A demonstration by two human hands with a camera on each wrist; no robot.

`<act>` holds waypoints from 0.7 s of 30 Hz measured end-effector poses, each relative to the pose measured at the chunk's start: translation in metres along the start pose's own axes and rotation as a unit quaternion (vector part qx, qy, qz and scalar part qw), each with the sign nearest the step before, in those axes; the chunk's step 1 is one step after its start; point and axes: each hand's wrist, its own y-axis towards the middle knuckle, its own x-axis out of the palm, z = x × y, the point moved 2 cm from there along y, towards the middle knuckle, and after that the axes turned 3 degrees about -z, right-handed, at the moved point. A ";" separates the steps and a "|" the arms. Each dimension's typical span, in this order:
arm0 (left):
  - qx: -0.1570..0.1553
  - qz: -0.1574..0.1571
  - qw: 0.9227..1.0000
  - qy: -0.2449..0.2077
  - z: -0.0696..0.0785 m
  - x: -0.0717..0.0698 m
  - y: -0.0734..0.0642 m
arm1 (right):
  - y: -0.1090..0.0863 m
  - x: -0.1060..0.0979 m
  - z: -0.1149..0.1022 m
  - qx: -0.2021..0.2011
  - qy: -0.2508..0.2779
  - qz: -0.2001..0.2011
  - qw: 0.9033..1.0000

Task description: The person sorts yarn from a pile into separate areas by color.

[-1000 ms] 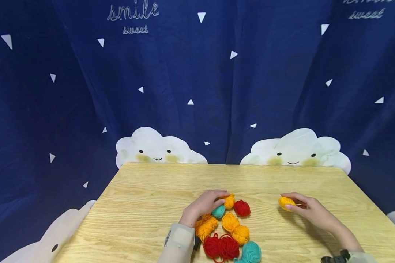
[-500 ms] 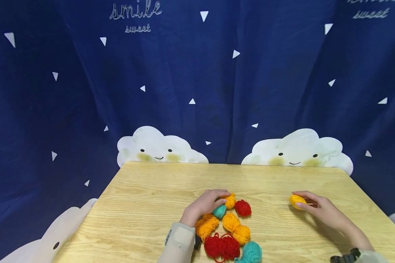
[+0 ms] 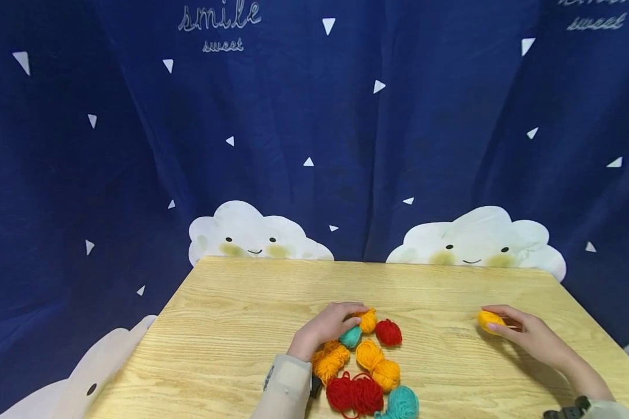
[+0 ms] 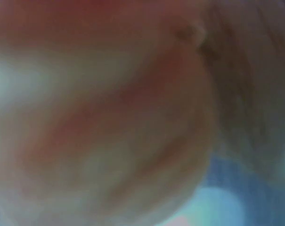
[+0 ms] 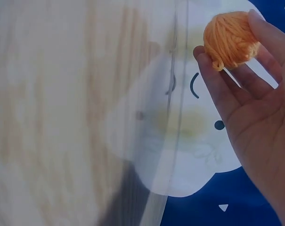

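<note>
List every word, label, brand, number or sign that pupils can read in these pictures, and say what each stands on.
"smile": upper left of the blue curtain
"sweet": just below it, on the curtain
"sweet": upper right of the curtain; the word above it is cut off and unreadable
Mark on the left sleeve: too small to read

Beige left sleeve (image 3: 283, 389), dark mark (image 3: 268, 377) on its cuff (image 3: 289, 368), pale right sleeve (image 3: 607, 411), black right-wrist device (image 3: 568, 412)
</note>
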 end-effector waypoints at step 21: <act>-0.012 -0.002 1.000 -0.022 -0.001 0.000 0.002 | 0.004 -0.007 0.016 0.015 -0.026 -0.005 1.000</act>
